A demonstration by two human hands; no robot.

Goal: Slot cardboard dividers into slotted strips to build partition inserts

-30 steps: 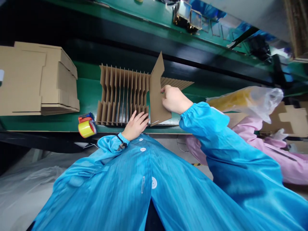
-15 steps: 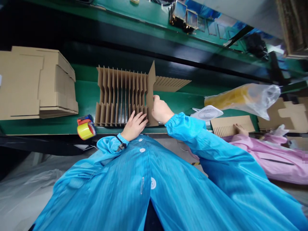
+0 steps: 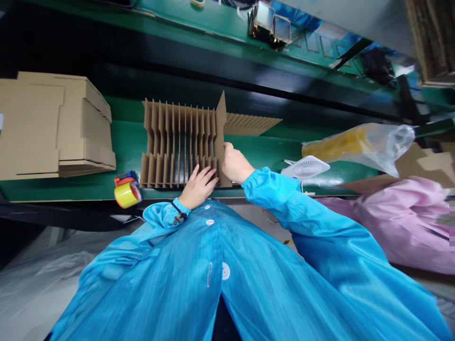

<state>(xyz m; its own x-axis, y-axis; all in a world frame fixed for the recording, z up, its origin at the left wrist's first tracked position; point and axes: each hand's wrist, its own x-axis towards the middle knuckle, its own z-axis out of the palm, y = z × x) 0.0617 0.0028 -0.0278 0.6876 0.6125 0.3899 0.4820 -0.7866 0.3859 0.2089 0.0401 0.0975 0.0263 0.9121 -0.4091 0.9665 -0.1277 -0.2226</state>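
Observation:
A cardboard divider grid (image 3: 170, 135) with several upright slats stands on the green bench (image 3: 128, 137). Its front edge near the right end is touched by my left hand (image 3: 199, 186), whose fingers are spread over the slats. My right hand (image 3: 236, 163) has its fingers closed on the tall cardboard panel (image 3: 221, 137) at the grid's right end. Behind that hand, a slotted cardboard strip (image 3: 252, 124) extends to the right.
Flat cardboard pieces (image 3: 35, 125) are stacked at the left, near a yellow tape roll (image 3: 127, 194). On the right are a white fan (image 3: 307, 167), a plastic-wrapped yellow bundle (image 3: 341, 144) and a co-worker's pink sleeve (image 3: 401, 213). Framed parts (image 3: 265, 21) sit on the upper shelf.
The tall panel and my right hand have shifted slightly left. My left hand stays on the grid. The co-worker's pink sleeve has moved, and the slotted piece and hand there are now hidden.

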